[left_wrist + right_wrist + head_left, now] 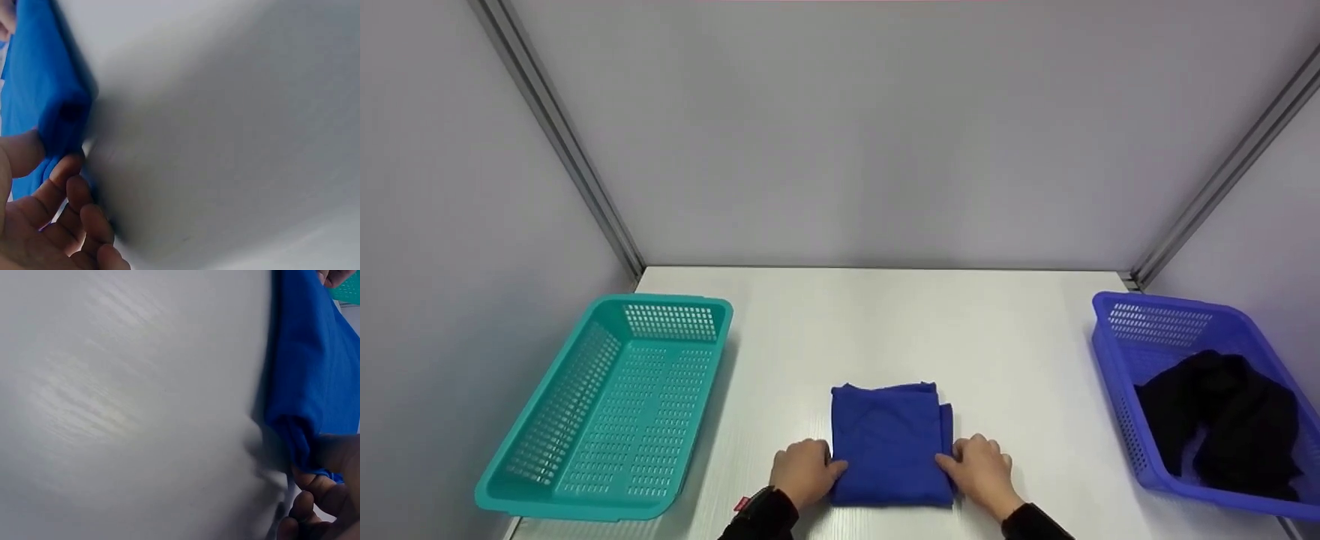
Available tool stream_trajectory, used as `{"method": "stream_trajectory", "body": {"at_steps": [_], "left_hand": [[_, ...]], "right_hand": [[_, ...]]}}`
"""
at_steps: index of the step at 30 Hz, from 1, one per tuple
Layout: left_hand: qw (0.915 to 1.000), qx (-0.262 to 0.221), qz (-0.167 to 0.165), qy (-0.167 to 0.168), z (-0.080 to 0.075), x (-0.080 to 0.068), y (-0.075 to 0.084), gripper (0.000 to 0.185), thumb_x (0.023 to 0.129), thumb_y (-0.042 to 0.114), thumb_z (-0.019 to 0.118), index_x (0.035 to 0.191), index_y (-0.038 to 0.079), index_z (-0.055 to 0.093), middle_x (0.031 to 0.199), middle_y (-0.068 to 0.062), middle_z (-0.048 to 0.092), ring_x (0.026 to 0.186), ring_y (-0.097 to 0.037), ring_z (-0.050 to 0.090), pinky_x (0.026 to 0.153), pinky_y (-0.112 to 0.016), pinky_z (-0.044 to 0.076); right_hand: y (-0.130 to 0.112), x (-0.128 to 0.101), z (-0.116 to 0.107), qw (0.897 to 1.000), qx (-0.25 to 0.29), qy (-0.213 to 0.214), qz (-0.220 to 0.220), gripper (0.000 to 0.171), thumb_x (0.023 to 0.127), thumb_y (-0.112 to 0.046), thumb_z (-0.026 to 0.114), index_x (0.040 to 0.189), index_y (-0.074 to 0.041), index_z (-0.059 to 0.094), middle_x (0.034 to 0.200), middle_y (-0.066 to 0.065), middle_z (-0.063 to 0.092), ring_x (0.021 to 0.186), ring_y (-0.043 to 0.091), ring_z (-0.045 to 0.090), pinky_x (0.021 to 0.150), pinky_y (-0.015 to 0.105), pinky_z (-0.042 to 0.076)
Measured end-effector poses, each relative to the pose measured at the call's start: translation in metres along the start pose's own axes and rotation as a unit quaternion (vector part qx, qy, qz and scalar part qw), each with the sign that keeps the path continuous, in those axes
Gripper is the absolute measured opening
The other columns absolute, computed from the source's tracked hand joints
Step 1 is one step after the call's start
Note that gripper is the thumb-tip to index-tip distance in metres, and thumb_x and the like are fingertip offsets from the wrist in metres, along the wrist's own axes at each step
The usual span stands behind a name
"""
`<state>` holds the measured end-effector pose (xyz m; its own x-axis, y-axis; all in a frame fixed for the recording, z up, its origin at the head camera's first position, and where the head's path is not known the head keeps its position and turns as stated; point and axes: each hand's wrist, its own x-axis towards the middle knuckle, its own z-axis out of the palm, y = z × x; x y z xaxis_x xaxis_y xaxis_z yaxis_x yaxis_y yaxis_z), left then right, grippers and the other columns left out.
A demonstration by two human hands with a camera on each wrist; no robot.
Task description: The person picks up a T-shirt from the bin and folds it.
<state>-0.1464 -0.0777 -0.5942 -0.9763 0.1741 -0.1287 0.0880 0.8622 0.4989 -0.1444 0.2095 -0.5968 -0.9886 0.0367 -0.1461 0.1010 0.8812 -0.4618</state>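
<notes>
A folded blue cloth (889,442) lies on the white table (960,322) close to the front edge. My left hand (826,468) pinches its left edge; in the left wrist view the thumb (19,152) lies on top of the blue cloth (45,84) with the fingers (64,177) curled beneath the fold. My right hand (950,463) grips the right edge the same way. In the right wrist view the blue cloth (315,371) bunches over the curled fingers (312,486). Both wrists show dark sleeves.
A teal perforated basket (675,301) sits at the left of the table with nothing in it. At the right stands a blue basket (1155,301) holding a crumpled black garment (1222,420). Grey walls enclose the table on three sides.
</notes>
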Motion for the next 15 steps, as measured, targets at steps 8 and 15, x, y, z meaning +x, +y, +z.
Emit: {"method": "stream_trajectory", "body": {"at_steps": [8,15], "left_hand": [[0.9985,-0.038,0.005,-0.039,-0.002,-0.015,-0.003,0.034,0.086,0.033,0.078,0.071,0.014,0.054,0.067,0.004,0.053,0.064,-0.018,0.052,0.069,-0.044,0.042],[0.9995,-0.017,0.015,-0.022,0.003,-0.02,-0.003,0.027,0.085,0.021,0.077,0.07,0.013,0.056,0.066,0.003,0.056,0.067,-0.021,0.057,0.071,-0.046,0.042]], "right_hand": [[0.007,-0.016,0.001,0.999,0.0,-0.043,0.01,0.044,0.084,-0.042,0.08,0.066,-0.014,0.052,0.072,0.001,0.045,0.071,0.021,0.04,0.069,0.04,0.026],[0.007,-0.021,0.002,0.999,0.001,-0.048,-0.011,0.04,0.083,-0.035,0.082,0.066,-0.014,0.053,0.07,0.0,0.045,0.069,0.02,0.041,0.069,0.04,0.026]]}}
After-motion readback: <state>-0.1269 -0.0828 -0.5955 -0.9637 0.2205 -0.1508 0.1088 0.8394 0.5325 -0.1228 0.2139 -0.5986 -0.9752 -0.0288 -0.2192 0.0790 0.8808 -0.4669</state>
